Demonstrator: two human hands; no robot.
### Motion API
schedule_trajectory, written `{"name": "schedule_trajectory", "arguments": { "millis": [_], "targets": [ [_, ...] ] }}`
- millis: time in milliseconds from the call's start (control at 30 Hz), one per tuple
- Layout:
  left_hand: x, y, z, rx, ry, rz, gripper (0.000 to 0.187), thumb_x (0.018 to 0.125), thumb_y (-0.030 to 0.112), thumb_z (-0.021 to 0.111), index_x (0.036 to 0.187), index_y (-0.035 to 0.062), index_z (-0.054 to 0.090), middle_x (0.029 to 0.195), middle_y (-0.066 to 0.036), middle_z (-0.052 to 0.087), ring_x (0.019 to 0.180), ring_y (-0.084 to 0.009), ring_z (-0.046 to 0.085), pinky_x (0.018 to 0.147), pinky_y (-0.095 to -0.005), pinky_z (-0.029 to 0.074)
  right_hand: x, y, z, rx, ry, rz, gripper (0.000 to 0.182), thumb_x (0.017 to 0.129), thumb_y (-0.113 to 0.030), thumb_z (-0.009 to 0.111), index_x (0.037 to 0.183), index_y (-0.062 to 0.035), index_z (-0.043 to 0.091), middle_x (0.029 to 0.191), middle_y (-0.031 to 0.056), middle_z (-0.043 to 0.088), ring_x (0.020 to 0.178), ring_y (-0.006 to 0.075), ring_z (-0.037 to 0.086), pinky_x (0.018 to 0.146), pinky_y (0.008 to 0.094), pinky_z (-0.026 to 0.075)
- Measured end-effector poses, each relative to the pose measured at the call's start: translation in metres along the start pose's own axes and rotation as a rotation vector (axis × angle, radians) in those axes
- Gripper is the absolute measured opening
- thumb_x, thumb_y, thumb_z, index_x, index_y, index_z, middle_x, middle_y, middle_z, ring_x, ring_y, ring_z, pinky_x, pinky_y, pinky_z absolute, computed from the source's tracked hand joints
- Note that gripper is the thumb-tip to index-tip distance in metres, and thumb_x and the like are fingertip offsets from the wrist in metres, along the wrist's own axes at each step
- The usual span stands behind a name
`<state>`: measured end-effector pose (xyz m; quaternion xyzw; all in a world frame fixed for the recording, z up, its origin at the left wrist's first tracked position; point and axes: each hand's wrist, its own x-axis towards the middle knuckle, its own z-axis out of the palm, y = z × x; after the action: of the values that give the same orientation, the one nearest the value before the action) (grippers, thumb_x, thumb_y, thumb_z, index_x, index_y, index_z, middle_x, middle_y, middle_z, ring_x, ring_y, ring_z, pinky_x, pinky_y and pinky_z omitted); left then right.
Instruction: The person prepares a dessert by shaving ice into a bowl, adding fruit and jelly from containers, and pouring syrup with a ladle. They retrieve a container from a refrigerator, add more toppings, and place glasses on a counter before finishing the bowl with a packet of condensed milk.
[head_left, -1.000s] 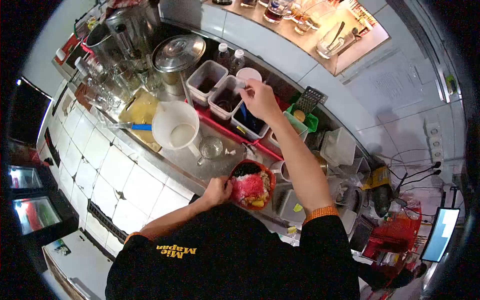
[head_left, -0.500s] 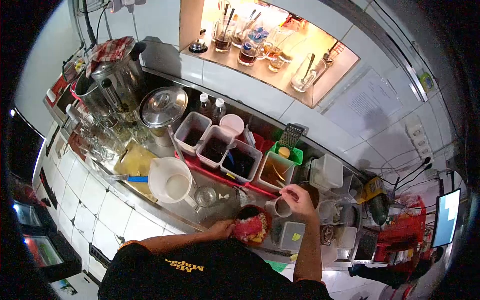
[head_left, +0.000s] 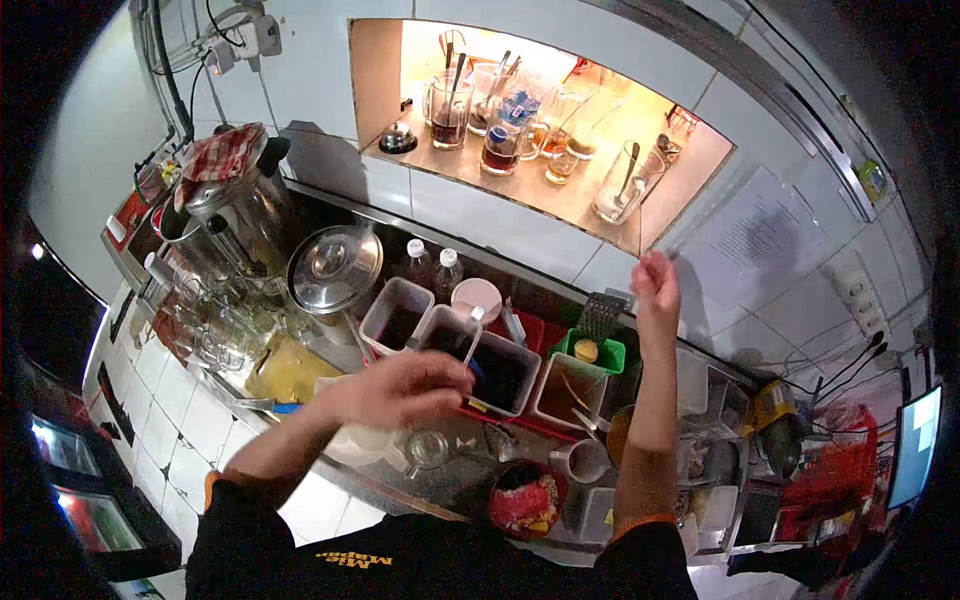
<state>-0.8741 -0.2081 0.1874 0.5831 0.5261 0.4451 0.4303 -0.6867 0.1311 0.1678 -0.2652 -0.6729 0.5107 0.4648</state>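
Note:
My left hand [head_left: 410, 388] hangs in the air over the front of the dark-filled tubs, slightly blurred, its fingers stretched to the right with nothing seen in them. Raised high, my right hand [head_left: 656, 285] is near the lower right of the serving window, below a glass mug [head_left: 625, 190] with a spoon in it. Its fingers look apart, and no object shows in them. A bowl [head_left: 525, 500] of pink topping, dark pieces and pale bits stands on the counter. Behind it to the right is a pale cup [head_left: 580, 461] with a spoon handle [head_left: 585, 421] at its rim.
Tubs of dark contents [head_left: 505, 375] and an amber-liquid tub [head_left: 570, 390] stand on the red tray. A grater [head_left: 602, 313] leans by a green basket [head_left: 588, 350]. Glassware [head_left: 215, 320], a lidded steel pot [head_left: 335, 268] and a glass mug [head_left: 427, 450] are to the left.
My left hand has let go of the bowl and risen over the tubs. My right hand has left the cup and moved up towards the serving window. The view has shifted slightly.

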Motion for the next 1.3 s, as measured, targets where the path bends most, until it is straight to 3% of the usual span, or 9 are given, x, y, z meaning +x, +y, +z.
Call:
{"name": "schedule_trajectory", "arguments": {
  "millis": [133,267,433,533,900,967,1000,1200,1300],
  "targets": [
    [0.109,-0.001,-0.108,0.137,0.548,0.040,0.029,0.092,0.018,0.061,0.113,-0.0015,0.055,0.098,-0.007,0.063,0.091,-0.0138,0.060,0.083,-0.0289,0.050,0.085,0.014,0.028,-0.315,0.231,-0.146,0.053,0.084,-0.030,0.065,0.119,0.0059,0.047,0.107,0.0159,0.057,0.102,0.0239,0.056,0.090,0.0349,0.046],
    [0.220,-0.054,-0.207,0.529,0.897,0.116,0.071,0.076,0.040,0.074,0.118,-0.0096,0.047,0.110,-0.022,0.056,0.102,-0.0285,0.056,0.090,-0.0365,0.046,0.111,0.017,0.065,-0.262,0.258,-0.059,0.043,0.083,-0.033,0.065,0.102,0.0047,0.054,0.091,0.0121,0.060,0.084,0.0219,0.057,0.077,0.0353,0.046],
    [0.290,-0.107,-0.230,0.515,1.127,0.117,0.063,0.072,0.050,0.078,0.096,-0.0023,0.053,0.085,-0.010,0.056,0.075,-0.0161,0.054,0.066,-0.0295,0.047,0.121,0.019,0.079,0.037,0.097,0.078,0.027,0.093,-0.028,0.057,0.083,-0.0020,0.058,0.071,0.0037,0.059,0.066,0.0114,0.055,0.066,0.0276,0.045],
    [0.282,-0.086,-0.229,0.284,1.107,0.059,0.041,0.078,0.038,0.075,0.067,0.0020,0.058,0.054,0.000,0.048,0.053,-0.0108,0.051,0.050,-0.0271,0.043,0.115,0.026,0.093,0.208,0.064,0.083,0.029,0.094,-0.028,0.056,0.080,-0.0038,0.058,0.070,0.0030,0.060,0.065,0.0099,0.056,0.064,0.0265,0.045],
    [0.277,-0.070,-0.172,-0.271,1.035,0.095,0.031,0.090,0.026,0.061,0.074,0.0000,0.064,0.065,-0.002,0.061,0.054,-0.0060,0.049,0.051,-0.0236,0.039,0.131,0.035,0.145,0.188,-0.084,-0.077,0.044,0.091,-0.024,0.059,0.120,0.0076,0.051,0.113,0.0139,0.060,0.107,0.0188,0.056,0.091,0.0287,0.044],
    [0.296,-0.083,-0.154,-0.234,1.007,0.319,0.030,0.090,0.025,0.062,0.077,-0.0013,0.065,0.070,-0.002,0.063,0.059,-0.0038,0.048,0.053,-0.0218,0.038,0.133,0.035,0.146,0.125,-0.124,-0.050,0.048,0.091,-0.021,0.056,0.129,0.0054,0.047,0.126,0.0138,0.055,0.116,0.0198,0.052,0.100,0.0315,0.038],
    [0.287,-0.058,-0.143,-0.071,0.994,0.095,0.026,0.089,0.022,0.062,0.083,-0.0035,0.065,0.075,-0.003,0.064,0.068,-0.0040,0.053,0.061,-0.0224,0.042,0.132,0.040,0.146,0.117,-0.122,-0.085,0.048,0.088,-0.017,0.054,0.130,0.0063,0.046,0.129,0.0145,0.052,0.118,0.0206,0.051,0.102,0.0300,0.036],
    [0.341,-0.073,-0.122,0.015,1.029,0.229,0.037,0.086,0.023,0.063,0.104,-0.0086,0.058,0.101,-0.013,0.065,0.096,-0.0170,0.061,0.086,-0.0300,0.047,0.121,0.037,0.142,0.140,-0.108,-0.136,0.048,0.085,-0.008,0.051,0.130,0.0070,0.045,0.131,0.0158,0.050,0.122,0.0208,0.048,0.101,0.0299,0.038],
    [0.356,-0.063,-0.107,0.004,1.101,0.315,0.042,0.082,0.022,0.062,0.109,-0.0090,0.055,0.102,-0.020,0.064,0.098,-0.0282,0.062,0.089,-0.0377,0.046,0.113,0.044,0.139,0.140,-0.074,-0.192,0.045,0.083,-0.011,0.054,0.123,0.0091,0.049,0.108,0.0114,0.058,0.075,0.0085,0.048,0.072,0.0233,0.044]
  ]
}}
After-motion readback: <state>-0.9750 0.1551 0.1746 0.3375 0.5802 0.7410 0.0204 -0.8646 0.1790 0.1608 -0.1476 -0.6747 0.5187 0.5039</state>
